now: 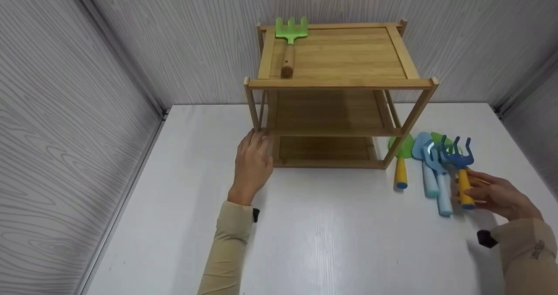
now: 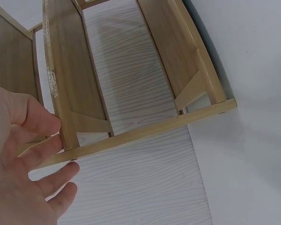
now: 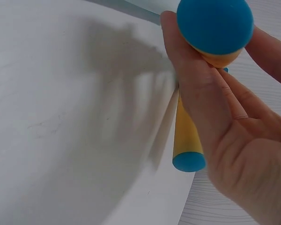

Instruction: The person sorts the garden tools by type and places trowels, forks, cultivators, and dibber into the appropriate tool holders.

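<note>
My left hand (image 1: 253,164) holds the front left post of a three-tier wooden shelf (image 1: 335,86), near its middle tier. In the left wrist view, thumb and fingers lie about the shelf frame (image 2: 131,136). On the right, my right hand (image 1: 501,194) grips a small blue garden fork (image 1: 457,159) by its yellow handle, tines pointing away. The handle's blue end (image 3: 215,26) faces the right wrist camera. Below that hand shows a second yellow handle (image 3: 187,133). A green hand fork (image 1: 290,35) with a wooden handle lies on the top tier, at its left.
Beside the shelf's right side lie a green trowel (image 1: 402,168) with a yellow handle, a light blue trowel (image 1: 429,179) and a light blue fork (image 1: 442,190). Another green tool (image 1: 438,137) is partly hidden behind them. Grey wood-grain panels (image 1: 209,46) enclose the white table (image 1: 322,234).
</note>
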### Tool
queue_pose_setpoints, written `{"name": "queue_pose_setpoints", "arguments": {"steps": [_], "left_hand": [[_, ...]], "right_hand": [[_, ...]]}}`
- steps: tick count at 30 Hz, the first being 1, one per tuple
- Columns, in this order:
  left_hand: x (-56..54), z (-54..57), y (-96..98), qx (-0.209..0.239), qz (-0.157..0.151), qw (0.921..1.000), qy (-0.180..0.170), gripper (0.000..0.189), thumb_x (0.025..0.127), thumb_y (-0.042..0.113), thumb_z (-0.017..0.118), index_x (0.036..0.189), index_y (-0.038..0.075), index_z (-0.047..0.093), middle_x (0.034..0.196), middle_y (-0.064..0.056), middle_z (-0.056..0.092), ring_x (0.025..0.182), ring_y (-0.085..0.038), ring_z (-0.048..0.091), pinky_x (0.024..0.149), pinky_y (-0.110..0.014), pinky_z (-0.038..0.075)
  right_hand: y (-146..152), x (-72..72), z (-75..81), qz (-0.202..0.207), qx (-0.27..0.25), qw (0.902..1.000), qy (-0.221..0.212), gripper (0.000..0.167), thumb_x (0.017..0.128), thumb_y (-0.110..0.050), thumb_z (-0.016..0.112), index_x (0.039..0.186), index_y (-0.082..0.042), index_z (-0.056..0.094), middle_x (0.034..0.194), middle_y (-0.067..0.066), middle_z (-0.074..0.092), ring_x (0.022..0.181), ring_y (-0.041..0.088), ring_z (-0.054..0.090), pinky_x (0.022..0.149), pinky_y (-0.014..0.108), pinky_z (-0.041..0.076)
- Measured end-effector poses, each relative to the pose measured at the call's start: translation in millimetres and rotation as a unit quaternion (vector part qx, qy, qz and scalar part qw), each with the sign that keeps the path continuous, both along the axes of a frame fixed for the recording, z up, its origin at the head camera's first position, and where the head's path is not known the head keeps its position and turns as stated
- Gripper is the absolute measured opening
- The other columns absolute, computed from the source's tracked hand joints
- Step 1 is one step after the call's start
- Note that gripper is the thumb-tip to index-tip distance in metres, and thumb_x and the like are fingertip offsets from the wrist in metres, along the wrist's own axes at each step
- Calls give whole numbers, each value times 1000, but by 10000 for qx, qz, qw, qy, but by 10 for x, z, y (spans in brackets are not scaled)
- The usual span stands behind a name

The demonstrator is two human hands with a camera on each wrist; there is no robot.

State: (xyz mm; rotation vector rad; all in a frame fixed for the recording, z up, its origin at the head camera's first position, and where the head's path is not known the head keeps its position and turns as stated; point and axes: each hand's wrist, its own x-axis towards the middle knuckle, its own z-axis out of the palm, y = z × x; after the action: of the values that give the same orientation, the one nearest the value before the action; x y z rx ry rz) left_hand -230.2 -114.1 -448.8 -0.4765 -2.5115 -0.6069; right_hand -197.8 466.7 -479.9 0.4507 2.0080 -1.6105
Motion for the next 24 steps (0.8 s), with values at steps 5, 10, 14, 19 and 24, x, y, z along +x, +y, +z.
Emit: {"name": "queue_pose_setpoints", "arguments": {"steps": [5, 10, 14, 19, 24], "left_hand": [[-22, -24, 28, -144, 36, 9998, 150, 38, 88, -7, 66, 126, -6, 63, 136, -21, 56, 134, -46, 46, 107, -53, 44], [-21, -45, 57, -457, 116, 9986, 256, 39, 90, -4, 64, 129, -7, 60, 135, -24, 54, 133, -47, 46, 102, -52, 49], [-18, -37, 63, -530, 161, 9983, 157, 40, 91, -2, 63, 130, -10, 59, 138, -27, 53, 133, -48, 46, 101, -51, 50], [-28, -33, 65, -465, 140, 9988, 56, 40, 91, -3, 60, 130, -13, 57, 141, -31, 51, 134, -50, 44, 102, -52, 48], [-20, -27, 57, -479, 179, 9986, 127, 43, 89, -3, 61, 132, -12, 57, 139, -30, 53, 132, -50, 47, 104, -54, 47]], "right_hand": [[0, 12, 4, -318, -296, 9988, 218, 75, 99, -8, 65, 161, -12, 23, 94, -23, 63, 87, 8, 67, 78, 26, 59], [-40, 34, 21, -347, -441, 9973, 475, 47, 97, -9, 68, 131, -33, 45, 96, -24, 67, 91, 9, 72, 77, 26, 59], [-82, 39, 53, -342, -633, 9954, 634, 46, 97, -8, 69, 121, -38, 44, 100, -23, 69, 94, 11, 73, 78, 28, 60], [-161, 42, 118, -240, -586, 9945, 828, 49, 96, -9, 69, 129, -34, 44, 101, -23, 68, 94, 11, 73, 80, 27, 59], [-257, 66, 146, -307, -750, 9928, 887, 50, 96, -6, 69, 131, -33, 45, 102, -23, 68, 93, 12, 74, 79, 27, 59]]}}
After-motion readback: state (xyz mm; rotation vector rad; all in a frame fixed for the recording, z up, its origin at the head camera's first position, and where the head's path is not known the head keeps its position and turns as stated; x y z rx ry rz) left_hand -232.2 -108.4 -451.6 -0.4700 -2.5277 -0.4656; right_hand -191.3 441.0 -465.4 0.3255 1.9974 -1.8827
